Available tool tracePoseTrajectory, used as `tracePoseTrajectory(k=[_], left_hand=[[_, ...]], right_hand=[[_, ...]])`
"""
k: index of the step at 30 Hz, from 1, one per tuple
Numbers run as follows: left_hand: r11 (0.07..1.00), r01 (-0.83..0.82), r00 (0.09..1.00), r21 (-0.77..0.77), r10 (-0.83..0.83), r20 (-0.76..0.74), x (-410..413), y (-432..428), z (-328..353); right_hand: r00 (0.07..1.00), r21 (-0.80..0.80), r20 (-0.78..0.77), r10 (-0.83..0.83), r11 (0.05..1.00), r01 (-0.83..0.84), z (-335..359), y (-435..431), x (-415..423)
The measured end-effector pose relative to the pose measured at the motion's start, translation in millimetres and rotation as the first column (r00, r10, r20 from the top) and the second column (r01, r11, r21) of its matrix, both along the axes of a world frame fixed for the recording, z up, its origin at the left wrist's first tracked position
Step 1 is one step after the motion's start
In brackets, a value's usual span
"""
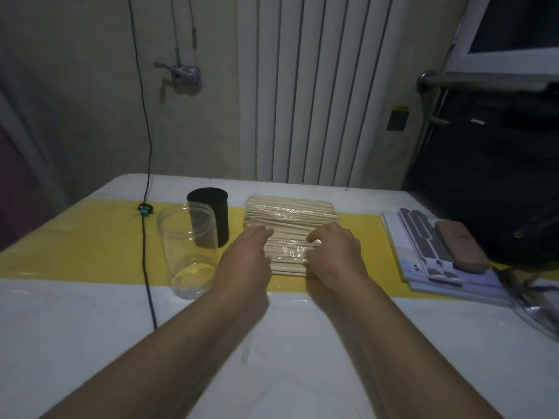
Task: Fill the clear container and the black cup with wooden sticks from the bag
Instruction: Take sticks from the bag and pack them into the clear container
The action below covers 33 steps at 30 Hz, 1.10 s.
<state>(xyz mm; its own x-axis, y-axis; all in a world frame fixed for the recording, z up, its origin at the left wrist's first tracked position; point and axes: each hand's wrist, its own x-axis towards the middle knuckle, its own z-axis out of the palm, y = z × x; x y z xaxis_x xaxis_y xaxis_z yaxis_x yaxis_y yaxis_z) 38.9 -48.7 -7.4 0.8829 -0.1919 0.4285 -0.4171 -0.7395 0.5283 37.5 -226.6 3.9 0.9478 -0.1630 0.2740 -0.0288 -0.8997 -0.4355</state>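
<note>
Both hands on the closed bag, the two vessels to its left

The bag (292, 219) of wooden sticks (290, 207) lies flat on the yellow strip (75, 246) of the table (90, 328), directly in front of the person. The sticks are stacked with their long axis running left to right, so their ends look toward the two short sides of the pack. The plastic film looks closed around them.

The left hand (249, 258) rests on the near left part of the bag with its fingers rather straight, and it holds nothing. The right hand (337, 252) is on the near right part, its fingers bent and the tips on the film. Whether they already pinch the film I cannot tell.

The clear container (187, 255) stands upright just to the left of the bag, beside the left hand, and looks empty. The black cup (211, 207) stands upright behind it, partly seen through its wall. The left hand is therefore the nearer one to both. I judge that the sticks must be turned on end before they go in.

A black cable (148, 282) crosses the table just beyond the container on the left. On the right, a stack of sheets (393, 234) with a brown case (461, 251) on top lies apart from the bag. The white surface near the person gives the most room
</note>
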Motion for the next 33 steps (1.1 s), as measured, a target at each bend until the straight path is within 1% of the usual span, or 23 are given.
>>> tracePoseTrajectory(k=[2, 3, 4, 5, 7, 9, 10, 11, 13, 15, 17, 18, 20, 21, 23, 25, 29, 31, 33], left_hand=[[0.992, 0.065, 0.969, 0.105, -0.088, 0.231, -14.5, 14.2, 6.7], [0.989, 0.071, 0.923, 0.13, -0.114, 0.368, -17.9, 21.2, 6.4], [0.989, 0.055, 0.856, 0.136, -0.116, 0.503, -20.2, 29.0, 3.8], [0.991, 0.007, 0.786, 0.133, -0.088, 0.612, -21.8, 36.3, 1.6], [0.987, -0.135, 0.674, 0.085, 0.029, 0.738, -24.4, 48.5, -1.6], [0.972, -0.233, 0.602, -0.023, 0.163, 0.782, -25.4, 57.8, -4.3], [0.962, -0.254, 0.598, -0.103, 0.24, 0.765, -25.4, 60.1, -5.5], [0.944, -0.267, 0.62, -0.195, 0.323, 0.715, -25.5, 61.0, -6.4], [0.884, -0.283, 0.7, -0.372, 0.456, 0.549, -26.6, 60.4, -6.1], [0.829, -0.322, 0.789, -0.458, 0.502, 0.354, -26.0, 62.4, -5.9], [0.794, -0.376, 0.873, -0.478, 0.476, 0.104, -25.2, 67.3, -4.3], [0.772, -0.378, 0.902, -0.51, 0.431, -0.015, -23.5, 69.8, -3.9], [0.698, -0.367, 0.929, -0.615, 0.312, -0.2, -20.2, 72.7, -2.6], [0.672, -0.378, 0.926, -0.637, 0.285, -0.249, -17.7, 74.2, -1.7], [0.688, -0.416, 0.909, -0.595, 0.316, -0.27, -12.4, 78.5, 4.2], [0.755, -0.415, 0.91, -0.508, 0.341, -0.237, -5.0, 84.5, 13.0], [0.91, -0.302, 0.95, -0.284, 0.265, -0.163, 2.1, 92.1, 31.8], [0.952, -0.245, 0.967, -0.182, 0.227, -0.112, -0.2, 92.1, 36.6], [0.967, -0.226, 0.972, -0.12, 0.215, -0.096, -3.8, 92.8, 36.0]], right_hand=[[0.999, 0.016, 0.037, -0.026, 1.0, 0.025, 3.2, 20.0, -11.0], [0.998, 0.009, 0.036, -0.054, 0.999, 0.053, 4.8, 29.8, -15.8], [0.997, -0.018, 0.02, -0.07, 0.997, 0.071, 5.5, 39.1, -20.2], [0.998, -0.049, 0.002, -0.066, 0.997, 0.066, 3.8, 46.3, -23.2], [1.0, -0.076, -0.023, 0.0, 0.997, -0.001, -3.4, 52.9, -26.0], [0.995, -0.062, -0.042, 0.088, 0.994, -0.09, -10.5, 51.8, -28.5], [0.991, -0.042, -0.039, 0.127, 0.991, -0.129, -13.7, 49.6, -29.6], [0.987, -0.026, -0.034, 0.159, 0.987, -0.16, -17.1, 48.0, -29.9], [0.979, -0.03, -0.057, 0.198, 0.979, -0.2, -22.5, 47.9, -29.7], [0.974, -0.091, -0.102, 0.204, 0.973, -0.213, -29.1, 51.0, -27.4], [0.978, -0.161, -0.127, 0.165, 0.969, -0.185, -33.7, 54.7, -25.5], [0.982, -0.195, -0.126, 0.143, 0.967, -0.165, -34.3, 57.0, -25.7], [0.986, -0.272, -0.095, 0.137, 0.949, -0.158, -34.9, 60.7, -26.5], [0.987, -0.302, -0.068, 0.144, 0.94, -0.158, -35.5, 61.1, -25.7], [0.988, -0.331, -0.025, 0.151, 0.932, -0.151, -36.7, 59.6, -22.5], [0.987, -0.355, -0.012, 0.161, 0.922, -0.154, -35.8, 58.2, -17.3], [0.98, -0.432, -0.055, 0.192, 0.88, -0.197, -29.7, 56.9, -6.4], [0.979, -0.442, -0.044, 0.199, 0.875, -0.198, -27.3, 56.4, -3.4], [0.976, -0.426, -0.012, 0.216, 0.882, -0.2, -27.8, 55.8, -2.7]])
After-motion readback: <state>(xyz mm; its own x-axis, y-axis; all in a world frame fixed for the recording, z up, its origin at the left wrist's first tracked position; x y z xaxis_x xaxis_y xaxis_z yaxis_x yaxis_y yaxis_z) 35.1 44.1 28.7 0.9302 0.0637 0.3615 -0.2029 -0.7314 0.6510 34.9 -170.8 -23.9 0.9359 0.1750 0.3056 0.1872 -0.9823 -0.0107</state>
